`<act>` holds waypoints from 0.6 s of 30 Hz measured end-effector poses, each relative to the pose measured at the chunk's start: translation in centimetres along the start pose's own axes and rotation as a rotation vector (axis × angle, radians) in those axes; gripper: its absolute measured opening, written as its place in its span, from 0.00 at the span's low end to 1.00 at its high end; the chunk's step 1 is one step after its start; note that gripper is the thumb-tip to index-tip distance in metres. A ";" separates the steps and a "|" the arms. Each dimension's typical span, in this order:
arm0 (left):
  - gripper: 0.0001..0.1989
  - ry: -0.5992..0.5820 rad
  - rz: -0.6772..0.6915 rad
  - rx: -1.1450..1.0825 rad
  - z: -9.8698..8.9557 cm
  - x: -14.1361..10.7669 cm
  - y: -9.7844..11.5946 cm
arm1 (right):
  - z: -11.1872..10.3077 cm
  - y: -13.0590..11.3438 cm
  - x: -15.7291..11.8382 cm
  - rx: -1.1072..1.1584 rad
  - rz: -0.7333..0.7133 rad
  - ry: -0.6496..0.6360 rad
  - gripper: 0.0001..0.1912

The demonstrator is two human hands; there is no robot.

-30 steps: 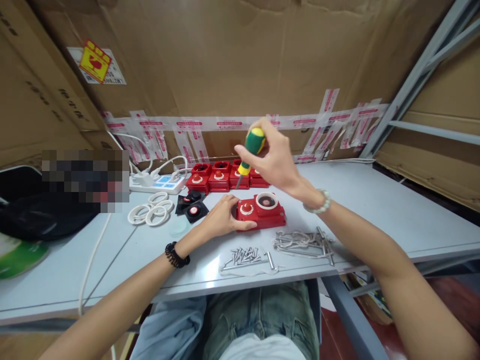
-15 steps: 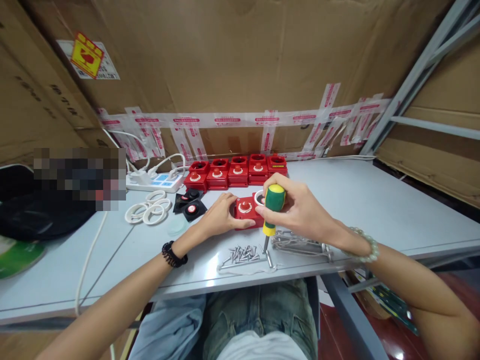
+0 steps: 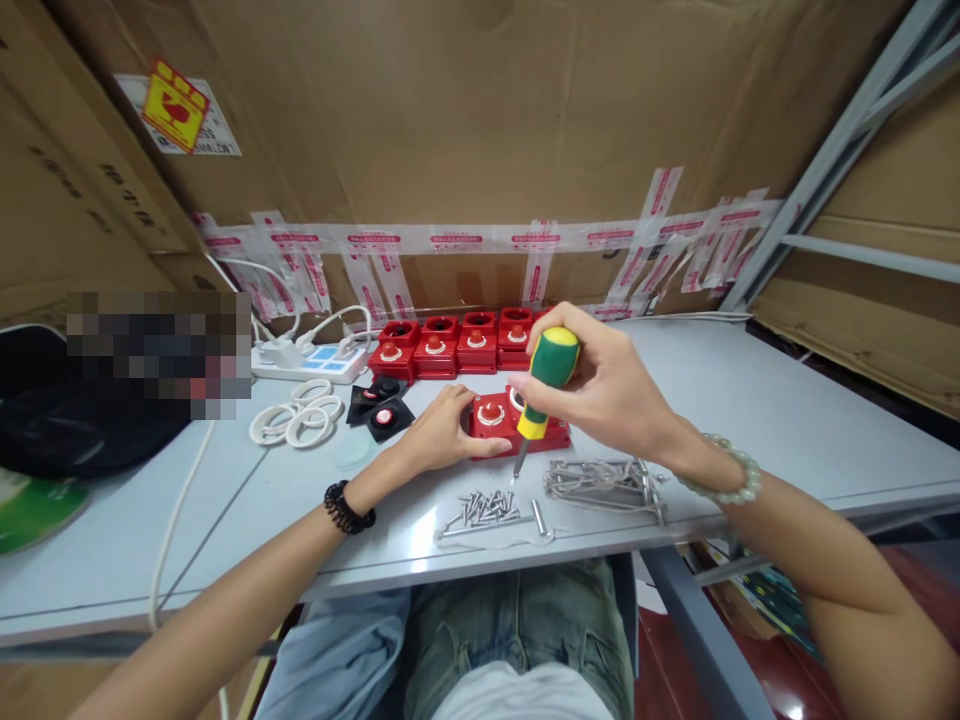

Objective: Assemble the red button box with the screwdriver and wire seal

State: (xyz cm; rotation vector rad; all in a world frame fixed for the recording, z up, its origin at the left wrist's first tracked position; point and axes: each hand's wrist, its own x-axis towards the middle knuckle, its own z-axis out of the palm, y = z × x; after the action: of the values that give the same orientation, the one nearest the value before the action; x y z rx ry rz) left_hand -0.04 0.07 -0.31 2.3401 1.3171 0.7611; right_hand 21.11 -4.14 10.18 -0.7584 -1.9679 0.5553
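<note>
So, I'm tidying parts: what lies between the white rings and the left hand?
The head view shows black square parts there, plus a pale disc.

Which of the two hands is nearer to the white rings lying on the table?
Left. The left hand, holding the red unit, is right of the white rings; the right hand, gripping the screwdriver, is farther right.
</note>
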 end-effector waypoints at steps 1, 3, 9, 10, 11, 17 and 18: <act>0.27 -0.007 0.007 0.016 0.0 0.0 0.0 | 0.0 -0.1 0.4 0.001 -0.022 0.030 0.14; 0.27 -0.024 0.020 0.065 -0.1 0.0 0.1 | 0.1 -0.2 1.2 0.002 -0.059 0.083 0.13; 0.29 -0.041 0.037 0.123 -0.7 -0.1 0.5 | 1.1 0.8 3.1 -0.010 -0.114 0.187 0.13; 0.29 -0.042 0.039 0.127 -0.7 -0.1 0.5 | 1.2 1.0 3.3 -0.009 -0.110 0.187 0.13; 0.29 -0.044 0.040 0.127 -0.7 -0.1 0.5 | 1.3 1.3 3.4 -0.006 -0.103 0.182 0.13; 0.30 -0.048 0.028 0.122 -0.7 -0.1 0.4 | 1.5 1.7 3.6 -0.006 -0.084 0.149 0.13; 0.29 -0.049 0.026 0.125 -0.6 -0.1 0.4 | 1.5 1.7 3.6 -0.008 -0.084 0.148 0.13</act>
State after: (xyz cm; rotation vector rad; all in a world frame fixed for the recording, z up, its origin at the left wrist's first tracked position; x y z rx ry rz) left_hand -0.17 -0.16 0.40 2.4607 1.3523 0.6409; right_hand 18.89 -0.57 10.55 -0.6985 -1.8568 0.4295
